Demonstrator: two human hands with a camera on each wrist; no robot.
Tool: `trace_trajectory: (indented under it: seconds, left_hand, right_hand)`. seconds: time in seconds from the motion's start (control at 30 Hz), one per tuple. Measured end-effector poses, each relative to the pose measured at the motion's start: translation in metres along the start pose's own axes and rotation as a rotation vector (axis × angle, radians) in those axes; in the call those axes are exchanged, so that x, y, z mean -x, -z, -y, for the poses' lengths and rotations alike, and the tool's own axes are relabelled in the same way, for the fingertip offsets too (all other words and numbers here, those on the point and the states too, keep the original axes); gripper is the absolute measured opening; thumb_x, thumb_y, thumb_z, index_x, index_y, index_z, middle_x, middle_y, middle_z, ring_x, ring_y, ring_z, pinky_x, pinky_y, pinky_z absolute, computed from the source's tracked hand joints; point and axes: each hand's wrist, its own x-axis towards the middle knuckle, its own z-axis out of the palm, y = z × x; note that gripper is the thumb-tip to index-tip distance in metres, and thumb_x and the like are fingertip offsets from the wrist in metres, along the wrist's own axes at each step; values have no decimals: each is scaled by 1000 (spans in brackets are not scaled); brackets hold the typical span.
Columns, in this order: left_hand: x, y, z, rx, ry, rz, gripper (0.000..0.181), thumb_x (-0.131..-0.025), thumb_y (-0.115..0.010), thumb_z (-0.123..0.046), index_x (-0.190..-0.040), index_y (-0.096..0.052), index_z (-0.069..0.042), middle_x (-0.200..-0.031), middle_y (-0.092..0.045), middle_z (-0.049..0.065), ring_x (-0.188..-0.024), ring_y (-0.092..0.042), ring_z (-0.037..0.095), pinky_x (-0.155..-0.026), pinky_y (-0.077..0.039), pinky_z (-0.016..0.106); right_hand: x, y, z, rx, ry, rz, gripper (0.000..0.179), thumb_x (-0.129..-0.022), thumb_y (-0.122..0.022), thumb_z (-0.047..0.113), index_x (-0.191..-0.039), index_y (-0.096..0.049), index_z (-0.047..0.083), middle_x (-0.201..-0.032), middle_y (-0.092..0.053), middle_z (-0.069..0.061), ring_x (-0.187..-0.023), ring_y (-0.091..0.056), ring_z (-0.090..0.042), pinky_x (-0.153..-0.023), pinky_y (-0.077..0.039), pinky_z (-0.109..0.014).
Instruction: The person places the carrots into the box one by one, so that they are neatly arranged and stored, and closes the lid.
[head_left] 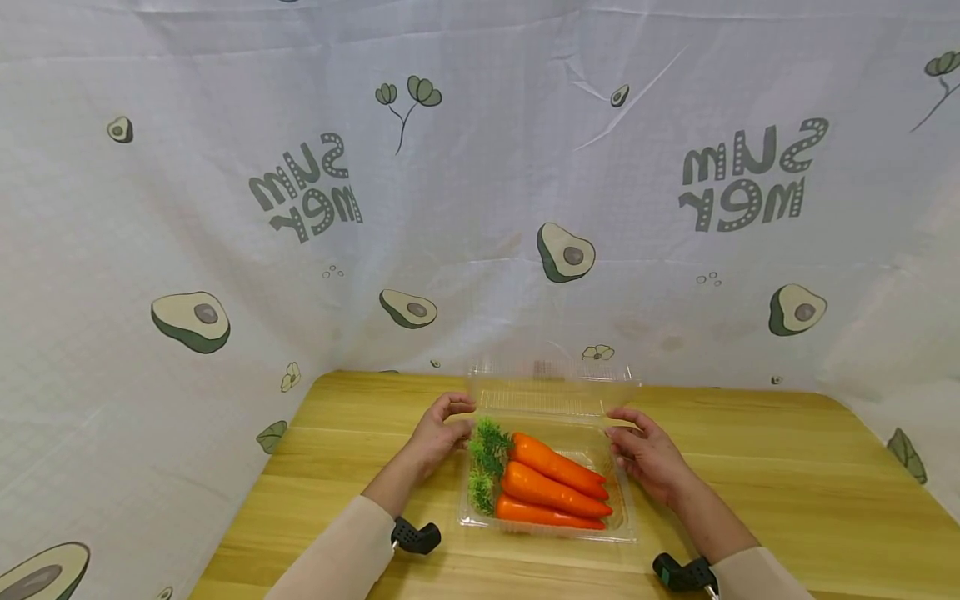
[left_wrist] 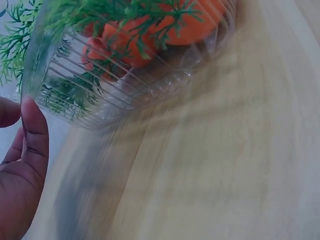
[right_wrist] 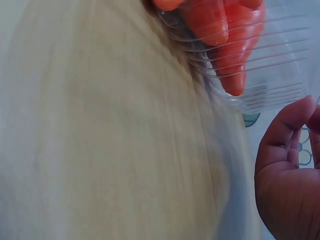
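A clear plastic clamshell box [head_left: 551, 533] stands on the table with its ribbed lid [head_left: 551, 392] raised at the back. Three orange carrots [head_left: 555, 492] lie side by side in it, their green leafy tops [head_left: 489, 450] at the left end and their tips toward the right. My left hand [head_left: 441, 433] pinches the box's left rim near the back corner; the left wrist view shows the thumb [left_wrist: 35, 125] against that rim. On the opposite side, my right hand [head_left: 651, 454] pinches the right rim between thumb [right_wrist: 287, 122] and fingers.
The box rests on a wooden table [head_left: 360, 408] with rounded back corners. A pale cloth [head_left: 480, 167] printed with avocados and lettering hangs behind the table and along both sides. A black device [head_left: 416, 537] is strapped at each wrist.
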Motion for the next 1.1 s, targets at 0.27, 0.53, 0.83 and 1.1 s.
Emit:
trace_trajectory:
  seconds: [0.27, 0.53, 0.83, 1.1]
  left_hand:
    - [2, -2, 0, 53, 1, -27, 20, -100, -53, -2, -120, -55, -1, -117, -57, 11, -80, -57, 13, -68, -51, 27]
    - [8, 0, -4, 147, 30, 41, 21, -106, -50, -18, -119, -57, -3, -108, -59, 0, -87, -63, 14, -76, -55, 29]
    - [11, 1, -4, 93, 61, 23, 28, -102, -58, -16, -124, -59, 0, -112, -59, 1, -84, -57, 13, -74, -49, 28]
    - [23, 6, -8, 48, 94, 85, 47, -102, -59, -24, -145, -50, -7, -126, -56, 13, -91, -62, 16, -77, -56, 32]
  right_hand:
    - [3, -2, -3, -40, 49, -8, 21, -104, -60, 17, -110, -54, 36, -88, -60, 13, -75, -57, -6, -66, -51, -17]
    - [5, -6, -3, 8, 30, -66, 11, -105, -59, 26, -111, -57, 35, -93, -62, 12, -81, -59, -9, -73, -56, -21]
    - [17, -6, 3, -35, -47, -87, 34, -111, -42, 34, -140, -43, 16, -106, -55, 6, -77, -57, -7, -70, -54, -17]
    - [43, -10, 9, 71, -95, -34, 55, -108, -45, 29, -154, -24, 6, -97, -60, 3, -76, -61, -10, -70, -56, -22]
